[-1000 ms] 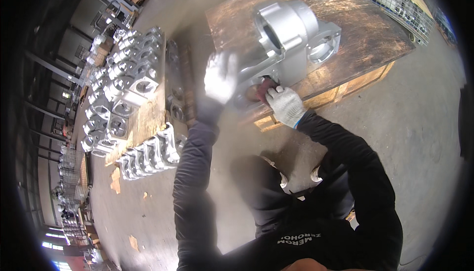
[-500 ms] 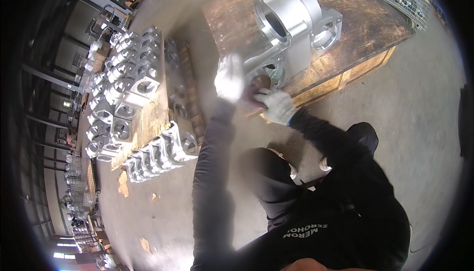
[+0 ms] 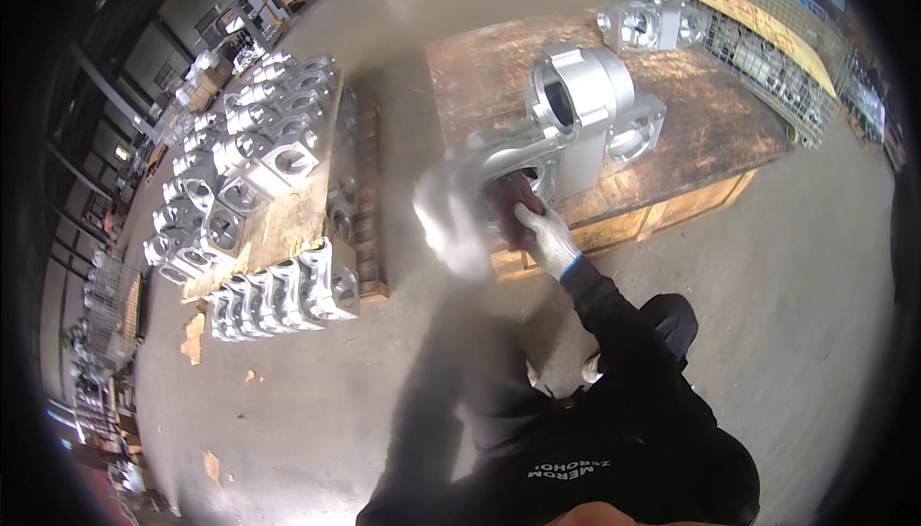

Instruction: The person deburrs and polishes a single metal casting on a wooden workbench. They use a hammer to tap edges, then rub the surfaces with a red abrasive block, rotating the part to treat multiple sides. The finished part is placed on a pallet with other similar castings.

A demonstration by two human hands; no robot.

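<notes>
A silver metal casting (image 3: 587, 157) with a large round bore lies on a brown wooden table, its lower flanges toward me. My right hand (image 3: 549, 240), in a white glove, is closed on a dark red pad or cloth (image 3: 513, 202) at the casting's near end. The exact kind of that pad is unclear. My left hand (image 3: 449, 224), also gloved in white, is beside the casting's left end and smeared by motion. Its fingers cannot be made out, nor whether it touches the metal.
Left of me, similar castings (image 3: 251, 147) stand in rows on a wooden board (image 3: 283, 229), with more below. Another casting (image 3: 652, 23) sits at the table's (image 3: 710, 94) far side. A wire cage (image 3: 767, 66) holding metal parts stands beyond. Brown scraps (image 3: 194, 339) lie on the floor.
The whole view has shifted, so the table and casting appear lower. More of the dark red pad shows beside my right hand. My left hand is blurred in both frames.
</notes>
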